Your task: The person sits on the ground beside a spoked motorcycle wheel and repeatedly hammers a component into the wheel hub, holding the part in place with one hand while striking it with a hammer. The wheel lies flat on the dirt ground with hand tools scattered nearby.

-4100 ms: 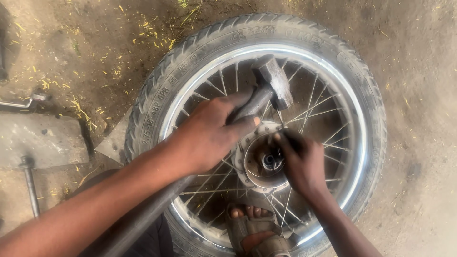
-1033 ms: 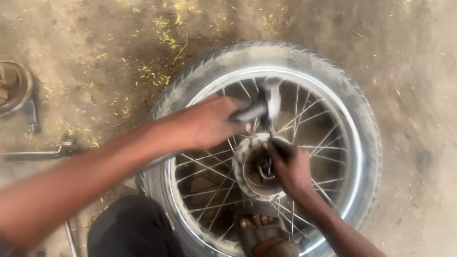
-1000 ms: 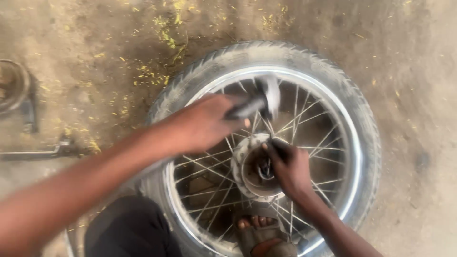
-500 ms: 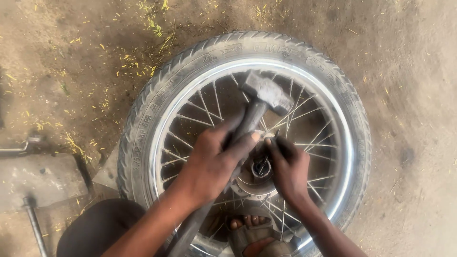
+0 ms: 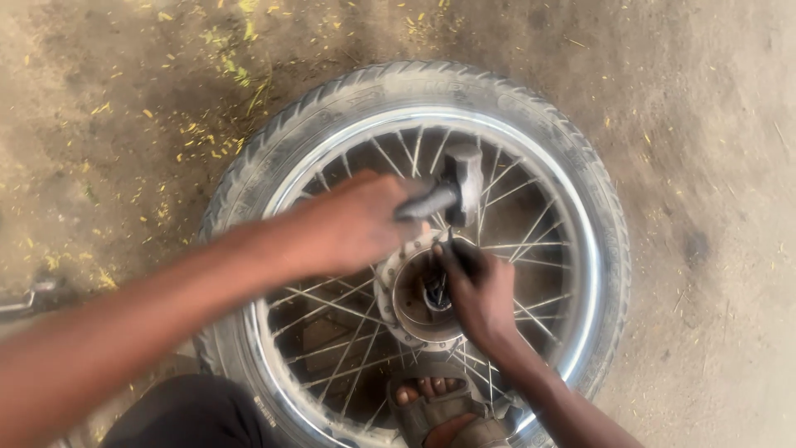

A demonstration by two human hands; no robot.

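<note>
A spoked motorcycle wheel with its tyre (image 5: pixel 414 79) lies flat on the dirt. My left hand (image 5: pixel 348 224), blurred by motion, grips a dark hammer (image 5: pixel 460 178) whose head hangs over the spokes just above the hub (image 5: pixel 406 311). My right hand (image 5: pixel 481 290) rests on the hub's edge and pinches a thin dark rod-like tool (image 5: pixel 437 286) that points into the hub's centre. The rod's tip is hidden inside the hub.
My foot in a sandal (image 5: pixel 439 411) presses on the wheel's near side, between the spokes. A dark trouser knee (image 5: pixel 191 415) is at the bottom left. A metal tool (image 5: pixel 21 300) lies at the left edge. Bare dirt with yellow flecks surrounds the wheel.
My left hand has swung the hammer: half a second ago the handle lay over the hub, now the hand is further left and the head is close above my right hand. My right hand stayed on the hub.
</note>
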